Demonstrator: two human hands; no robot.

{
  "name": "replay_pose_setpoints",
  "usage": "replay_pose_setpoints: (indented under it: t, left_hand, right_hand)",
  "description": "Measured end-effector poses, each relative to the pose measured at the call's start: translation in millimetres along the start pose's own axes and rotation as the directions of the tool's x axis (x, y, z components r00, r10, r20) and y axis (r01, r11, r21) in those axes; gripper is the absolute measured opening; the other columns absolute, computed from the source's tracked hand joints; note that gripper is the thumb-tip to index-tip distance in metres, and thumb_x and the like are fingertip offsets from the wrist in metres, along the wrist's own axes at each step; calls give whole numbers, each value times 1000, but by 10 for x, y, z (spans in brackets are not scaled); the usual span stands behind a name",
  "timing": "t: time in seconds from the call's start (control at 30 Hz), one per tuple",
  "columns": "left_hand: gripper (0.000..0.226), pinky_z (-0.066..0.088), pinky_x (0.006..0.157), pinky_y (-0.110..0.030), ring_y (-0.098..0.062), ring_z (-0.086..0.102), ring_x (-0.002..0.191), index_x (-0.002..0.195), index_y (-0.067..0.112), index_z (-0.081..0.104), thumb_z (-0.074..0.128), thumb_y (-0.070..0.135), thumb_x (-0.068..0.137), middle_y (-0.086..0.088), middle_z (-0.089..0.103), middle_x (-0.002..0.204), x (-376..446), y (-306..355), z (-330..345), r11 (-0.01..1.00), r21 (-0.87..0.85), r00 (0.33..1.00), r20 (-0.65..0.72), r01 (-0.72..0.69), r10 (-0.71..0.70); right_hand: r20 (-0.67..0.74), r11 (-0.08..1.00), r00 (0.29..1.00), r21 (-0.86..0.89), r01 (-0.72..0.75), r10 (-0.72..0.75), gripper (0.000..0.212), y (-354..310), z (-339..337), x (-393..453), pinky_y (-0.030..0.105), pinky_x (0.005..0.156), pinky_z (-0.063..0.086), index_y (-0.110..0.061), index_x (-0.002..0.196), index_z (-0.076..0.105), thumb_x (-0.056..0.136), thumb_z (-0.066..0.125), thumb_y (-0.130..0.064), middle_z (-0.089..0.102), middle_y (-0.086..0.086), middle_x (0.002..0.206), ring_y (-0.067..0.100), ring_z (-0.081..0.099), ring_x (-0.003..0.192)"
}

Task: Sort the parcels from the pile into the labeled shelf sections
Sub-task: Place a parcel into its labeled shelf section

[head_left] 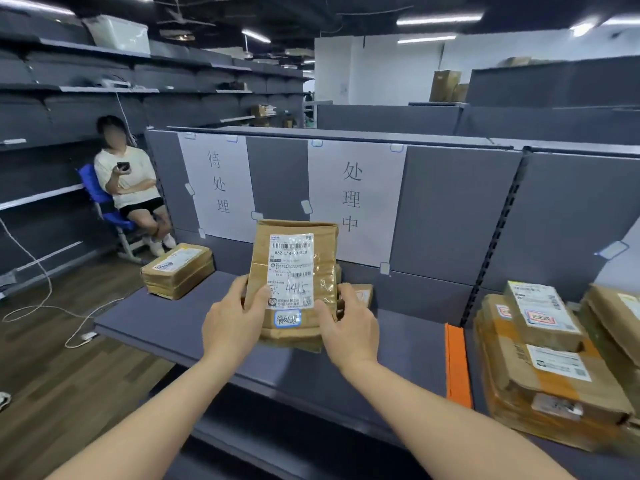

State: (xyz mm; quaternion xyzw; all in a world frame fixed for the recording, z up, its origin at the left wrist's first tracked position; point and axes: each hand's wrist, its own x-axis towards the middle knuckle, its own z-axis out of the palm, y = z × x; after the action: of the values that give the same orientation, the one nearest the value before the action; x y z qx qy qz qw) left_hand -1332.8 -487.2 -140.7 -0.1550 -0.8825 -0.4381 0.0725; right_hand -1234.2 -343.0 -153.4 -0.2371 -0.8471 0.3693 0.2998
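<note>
Behind held parcel [293, 282], second parcel [362, 294] mostly hidden; handwriting illegible.

A brown parcel [294, 282] is held upright over the grey shelf [166, 327] by the left hand [235, 323] and right hand [349, 327], label facing the camera; another parcel [178, 270] is seen lying at the shelf's left end; a pile [547, 368] is stacked at the right; two paper signs [216, 185] are taped to the back panel.

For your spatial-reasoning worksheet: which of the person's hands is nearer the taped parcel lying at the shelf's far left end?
Left. The left hand is apart from that taped parcel, to its right; the right hand is farther right, across the held parcel.
</note>
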Motion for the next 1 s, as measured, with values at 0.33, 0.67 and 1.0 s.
replay_pose_setpoints:
  t: [0.33,0.67,1.0]
  left_hand:
    - [56,44,86,-44,-32,56,105,124,26,59,40,56,81,-3,67,113,595,-715,-668,995,-27,995,37,-92,93]
    - [54,47,83,-47,-32,59,97,114,18,67,40,50,80,-7,70,103,1046,-1262,-1009,992,-101,997,-32,-72,69]
    - [52,41,78,-40,-29,55,93,111,18,67,40,47,78,-4,69,99,1429,-1481,-1018,996,-82,999,-39,-23,20]
  right_hand:
    - [-20,995,995,41,-95,96,29,-736,841,-192,35,80,47,-26,116,51,93,52,-44,64,-6,103,18,58,92]
    - [38,995,995,45,-89,87,33,-1052,1550,19,38,84,46,-27,109,49,89,52,-52,62,-4,105,21,57,96]
    - [112,992,990,84,-89,80,27,-1038,2023,335,39,86,46,-30,105,48,90,49,-53,62,-5,103,21,57,96]
